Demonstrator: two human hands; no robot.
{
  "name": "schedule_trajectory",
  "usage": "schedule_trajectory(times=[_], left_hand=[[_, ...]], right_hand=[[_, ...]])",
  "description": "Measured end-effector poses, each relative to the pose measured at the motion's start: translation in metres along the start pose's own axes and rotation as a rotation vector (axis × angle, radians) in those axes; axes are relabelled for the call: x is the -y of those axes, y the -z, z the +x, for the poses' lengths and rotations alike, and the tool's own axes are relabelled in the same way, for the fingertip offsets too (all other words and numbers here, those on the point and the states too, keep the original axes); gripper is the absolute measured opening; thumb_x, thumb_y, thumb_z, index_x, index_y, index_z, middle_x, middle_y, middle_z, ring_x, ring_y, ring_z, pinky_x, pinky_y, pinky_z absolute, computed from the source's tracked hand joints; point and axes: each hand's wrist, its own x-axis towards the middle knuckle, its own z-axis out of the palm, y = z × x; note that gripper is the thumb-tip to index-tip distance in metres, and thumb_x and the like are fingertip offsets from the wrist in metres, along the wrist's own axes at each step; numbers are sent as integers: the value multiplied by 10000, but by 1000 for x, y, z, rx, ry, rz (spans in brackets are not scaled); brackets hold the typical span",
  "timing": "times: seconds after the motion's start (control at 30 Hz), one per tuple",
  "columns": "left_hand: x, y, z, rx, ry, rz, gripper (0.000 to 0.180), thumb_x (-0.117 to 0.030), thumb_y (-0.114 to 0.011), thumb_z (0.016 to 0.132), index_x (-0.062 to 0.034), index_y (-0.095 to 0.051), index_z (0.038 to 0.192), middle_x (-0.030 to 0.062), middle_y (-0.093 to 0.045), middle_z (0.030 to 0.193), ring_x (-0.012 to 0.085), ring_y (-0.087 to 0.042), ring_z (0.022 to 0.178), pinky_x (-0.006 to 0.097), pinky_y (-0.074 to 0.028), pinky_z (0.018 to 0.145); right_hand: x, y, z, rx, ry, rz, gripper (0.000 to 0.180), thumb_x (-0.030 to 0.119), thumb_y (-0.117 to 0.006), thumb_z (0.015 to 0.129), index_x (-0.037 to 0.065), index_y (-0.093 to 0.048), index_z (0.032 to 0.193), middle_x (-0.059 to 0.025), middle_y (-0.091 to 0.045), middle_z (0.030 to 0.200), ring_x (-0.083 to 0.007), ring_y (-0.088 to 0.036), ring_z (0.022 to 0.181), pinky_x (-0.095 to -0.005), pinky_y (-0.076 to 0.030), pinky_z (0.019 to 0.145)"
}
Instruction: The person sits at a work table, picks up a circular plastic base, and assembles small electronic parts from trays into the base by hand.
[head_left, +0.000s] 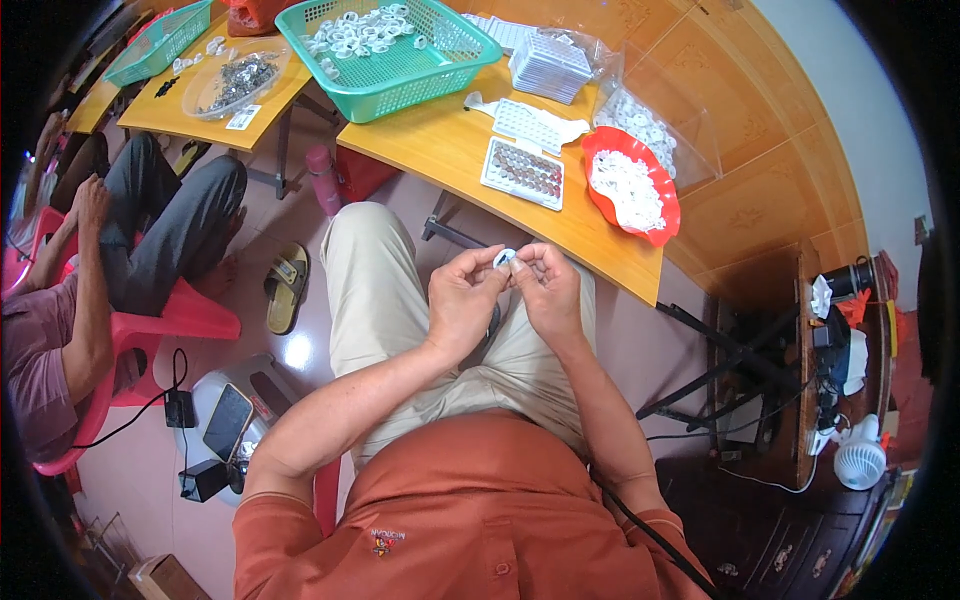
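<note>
White plastic ring [503, 258] pinched between fingertips of left hand [462, 300] and right hand [545, 285], over the lap. Beyond the fingers, red dish [660, 225] heaped with white pieces, green basket [400, 85] part-filled; apparently plenty left.

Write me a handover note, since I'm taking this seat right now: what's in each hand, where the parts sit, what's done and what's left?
Left hand and right hand: together over the lap, both pinching one small white ring part.
Green basket on the yellow table holds many white rings; red dish holds small white pieces; flat tray is filled with small dark parts.
Done: cannot tell. Left: the part in hand is not set down.
</note>
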Motion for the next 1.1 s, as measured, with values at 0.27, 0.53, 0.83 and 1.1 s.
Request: schedule_trajectory(times=[0.27, 0.53, 0.83, 1.1], left_hand=[[0, 2, 2, 33, -34, 31, 201, 11, -622, 881, 68, -633, 1074, 88, -693, 912, 99, -662, 787, 223, -548, 716], [-2, 2, 4, 62, 4, -37, 194, -6, -624, 898, 62, -635, 1080, 86, -688, 929, 104, -657, 790, 223, -548, 712], [1, 6, 7, 78, 120, -65, 236, -39, -636, 906, 61, -639, 1121, 95, -689, 966, 97, -640, 789, 219, -549, 704], [2, 3, 7, 100, 137, -99, 269, -53, -626, 916, 65, -625, 1157, 101, -689, 991, 104, -648, 821, 226, -553, 736]], right_hand=[[7, 2, 1, 58, -65, 118, 190, -8, -557, 927, -69, -563, 1108, -92, -653, 936, -125, -642, 777, -253, -546, 691], [7, 11, 4, 172, -92, 166, 227, -5, -558, 928, -88, -590, 1137, -107, -668, 986, -131, -650, 804, -256, -553, 725], [0, 14, 2, 184, -78, 178, 270, -18, -578, 912, -92, -582, 1171, -103, -674, 995, -134, -662, 820, -253, -551, 741], [-9, 9, 1, 60, -25, 114, 217, -17, -615, 882, -77, -629, 1089, -88, -692, 908, -113, -668, 734, -230, -540, 656]])
